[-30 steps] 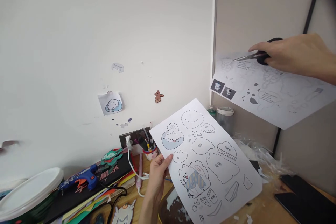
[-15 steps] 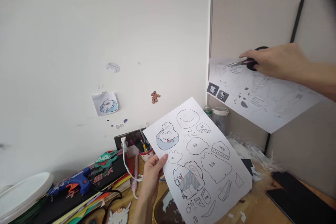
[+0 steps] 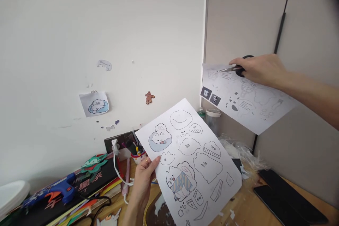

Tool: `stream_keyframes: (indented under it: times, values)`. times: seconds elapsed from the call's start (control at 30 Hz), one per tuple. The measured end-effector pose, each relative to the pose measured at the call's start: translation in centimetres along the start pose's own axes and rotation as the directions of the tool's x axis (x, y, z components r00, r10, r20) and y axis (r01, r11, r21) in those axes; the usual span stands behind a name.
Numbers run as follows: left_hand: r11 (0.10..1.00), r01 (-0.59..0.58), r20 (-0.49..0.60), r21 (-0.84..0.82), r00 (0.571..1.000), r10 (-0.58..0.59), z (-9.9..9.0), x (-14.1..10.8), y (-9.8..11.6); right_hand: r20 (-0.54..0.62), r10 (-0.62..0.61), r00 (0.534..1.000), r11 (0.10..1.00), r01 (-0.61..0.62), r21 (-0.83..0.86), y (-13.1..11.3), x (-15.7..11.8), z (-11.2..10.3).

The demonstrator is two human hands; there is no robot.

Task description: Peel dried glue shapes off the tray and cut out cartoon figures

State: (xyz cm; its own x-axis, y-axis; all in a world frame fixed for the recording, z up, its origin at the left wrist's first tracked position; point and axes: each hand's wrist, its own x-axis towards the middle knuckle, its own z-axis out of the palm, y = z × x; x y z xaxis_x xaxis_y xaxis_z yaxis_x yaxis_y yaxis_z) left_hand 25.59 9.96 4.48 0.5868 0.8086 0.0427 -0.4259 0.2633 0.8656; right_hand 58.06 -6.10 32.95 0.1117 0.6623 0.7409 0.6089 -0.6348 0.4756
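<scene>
My left hand [image 3: 144, 178] pinches the left edge of a white paper sheet [image 3: 233, 180] between thumb and fingers. The sheet is tilted and shows outlined shapes, several with handwritten characters, and two coloured drawings of a white fluffy animal. My right hand [image 3: 261, 69] is closed on black-handled scissors [image 3: 225, 70], whose blades point left. Behind the scissors is a second printed sheet [image 3: 246, 120], with faint line drawings, text and two small dark photos. Whether my right hand also grips that sheet is hidden.
A blue glue gun [image 3: 67, 189] lies on a black board with coloured papers at left. A pen cup [image 3: 137, 157] stands by a power strip. Two black flat objects, one a phone-like slab [image 3: 272, 203], lie at right. Crumpled clear plastic [image 3: 238, 148] lies behind the held sheet.
The view has turned a little to the right, so most things sit further left in the picture. Both hands keep their holds on the sheet and the scissors.
</scene>
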Motion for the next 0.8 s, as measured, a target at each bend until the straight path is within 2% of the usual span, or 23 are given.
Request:
stream_keyframes:
  times: [0.63,0.8]
  values:
    - [1.0,-0.013,0.014,0.007,1.0,0.013,0.32,-0.33,0.36,0.025,-0.013,1.0,0.999,0.014,-0.046,-0.06,0.16,-0.09]
    - [1.0,-0.027,0.011,0.01,1.0,0.027,0.45,-0.52,0.54,0.064,0.007,0.998,0.997,-0.002,-0.074,-0.34,-0.05,-0.39]
